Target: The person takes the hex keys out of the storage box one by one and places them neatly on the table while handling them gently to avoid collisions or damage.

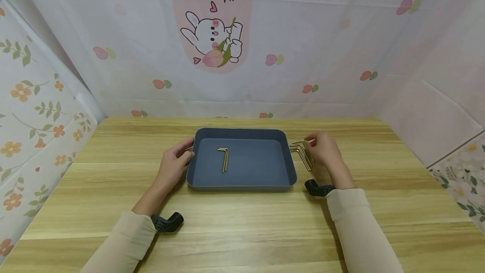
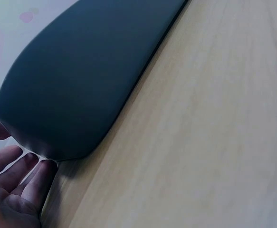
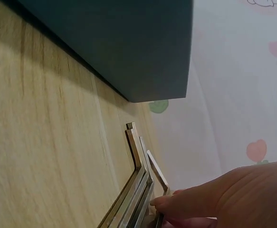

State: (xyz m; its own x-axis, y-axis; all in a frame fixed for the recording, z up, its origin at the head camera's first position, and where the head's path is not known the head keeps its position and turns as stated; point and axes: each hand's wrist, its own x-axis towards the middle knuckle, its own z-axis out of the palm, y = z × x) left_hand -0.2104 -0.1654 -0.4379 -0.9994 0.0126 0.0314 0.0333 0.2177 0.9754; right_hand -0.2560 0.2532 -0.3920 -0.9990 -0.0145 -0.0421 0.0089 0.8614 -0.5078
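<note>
A grey-blue rectangular tray [image 1: 242,188] sits on the table, with two brass-coloured hex keys [image 1: 226,159] lying side by side inside it, left of its middle. My left hand [image 1: 175,165] holds the tray's left side, its thumb at the rim and its fingers against the outer wall [image 2: 76,90]. To the right of the tray, several more L-shaped hex keys [image 1: 301,157] lie nested in a row on the wood. With thumb and fingers my right hand [image 1: 323,148] pinches the hex key [image 3: 157,171] at the far end of that row, near its bend.
The wood-grain table [image 1: 242,226] ends at a pale printed cloth [image 1: 310,54] hanging behind it. Floral cloth [image 1: 38,138] hangs on the left. A black perforated band [image 1: 166,222] is on the left wrist, and a similar wrist band [image 1: 318,188] on the right.
</note>
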